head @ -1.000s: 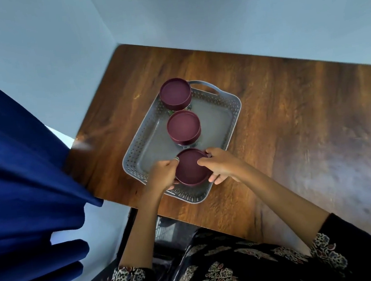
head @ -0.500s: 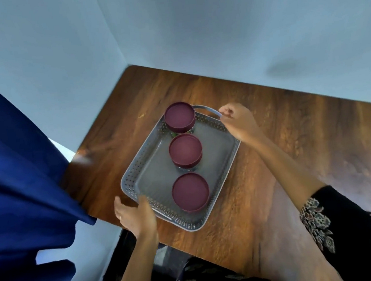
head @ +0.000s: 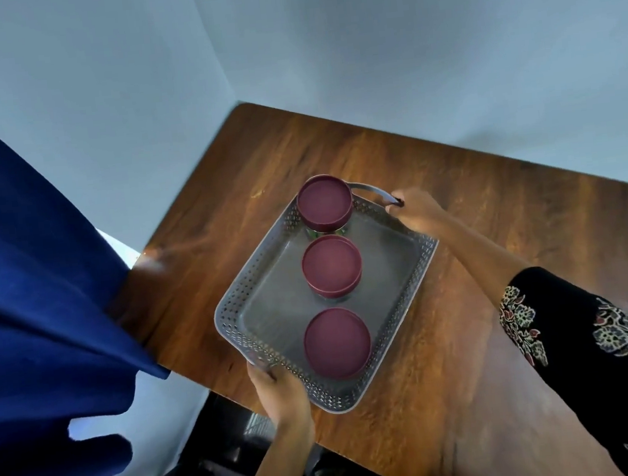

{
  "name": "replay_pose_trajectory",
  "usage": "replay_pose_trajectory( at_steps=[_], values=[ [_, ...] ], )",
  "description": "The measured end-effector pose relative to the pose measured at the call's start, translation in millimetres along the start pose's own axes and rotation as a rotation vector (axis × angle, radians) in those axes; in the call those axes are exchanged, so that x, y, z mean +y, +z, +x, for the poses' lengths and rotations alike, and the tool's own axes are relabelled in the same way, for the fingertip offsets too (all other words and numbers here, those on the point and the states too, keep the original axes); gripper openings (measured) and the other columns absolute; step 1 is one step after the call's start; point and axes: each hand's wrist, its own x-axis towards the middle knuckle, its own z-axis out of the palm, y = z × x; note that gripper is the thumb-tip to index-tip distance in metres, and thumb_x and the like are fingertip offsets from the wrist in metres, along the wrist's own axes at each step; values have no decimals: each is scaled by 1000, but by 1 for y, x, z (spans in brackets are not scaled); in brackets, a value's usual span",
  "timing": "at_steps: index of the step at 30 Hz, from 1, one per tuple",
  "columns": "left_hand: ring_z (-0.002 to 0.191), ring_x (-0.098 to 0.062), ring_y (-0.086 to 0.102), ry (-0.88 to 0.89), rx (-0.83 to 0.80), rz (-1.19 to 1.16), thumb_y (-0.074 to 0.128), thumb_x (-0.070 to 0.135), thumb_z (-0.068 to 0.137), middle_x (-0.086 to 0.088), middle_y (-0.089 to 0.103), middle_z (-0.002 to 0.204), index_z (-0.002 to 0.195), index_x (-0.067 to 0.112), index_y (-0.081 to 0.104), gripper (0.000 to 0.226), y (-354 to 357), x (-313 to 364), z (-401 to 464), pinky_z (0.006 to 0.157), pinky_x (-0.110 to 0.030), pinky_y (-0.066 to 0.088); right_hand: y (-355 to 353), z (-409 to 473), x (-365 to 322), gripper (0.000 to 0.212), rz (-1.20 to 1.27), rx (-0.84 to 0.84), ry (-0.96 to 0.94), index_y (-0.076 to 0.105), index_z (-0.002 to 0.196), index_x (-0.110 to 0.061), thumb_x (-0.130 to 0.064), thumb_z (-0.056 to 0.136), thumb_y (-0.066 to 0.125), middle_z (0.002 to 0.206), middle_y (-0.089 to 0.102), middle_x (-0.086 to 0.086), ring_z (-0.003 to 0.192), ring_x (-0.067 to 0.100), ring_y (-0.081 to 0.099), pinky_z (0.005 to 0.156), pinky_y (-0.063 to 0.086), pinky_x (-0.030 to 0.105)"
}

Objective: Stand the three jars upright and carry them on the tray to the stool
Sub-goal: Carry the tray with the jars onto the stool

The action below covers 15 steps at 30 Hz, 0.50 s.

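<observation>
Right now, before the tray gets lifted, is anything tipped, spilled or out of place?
Nothing stands out. All three jars stand upright in a row on the tray, lids on, nothing spilled. The left hand grips the near end and the right hand the far handle.

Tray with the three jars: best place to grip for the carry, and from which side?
By the loop handles at the two short ends of the tray, one hand per end: right hand at the far handle, left hand at the near end. The jars line that axis, so the load balances.
</observation>
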Motion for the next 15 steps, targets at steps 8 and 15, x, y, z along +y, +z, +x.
replay_pose_trajectory(
  at_steps=[8, 15],
  values=[
    [108, -42, 59, 10, 25, -5, 31, 7, 96, -22, 57, 130, 143, 24, 35, 51, 1, 0, -2, 92, -56, 47, 9, 0, 9, 27, 44, 71, 48, 66, 114, -6, -15, 97, 47, 95, 69, 19, 70, 24, 57, 62, 43, 33],
    [83, -42, 62, 59, 86, -45, 29, 5, 96, -26, 59, 126, 144, 26, 35, 53, -7, 5, 0, 68, -47, 52, 13, -18, 7, 27, 78, 144, 66, 65, 114, -5, -18, 97, 49, 80, 61, 11, 57, 18, 50, 51, 36, 28]
  ],
)
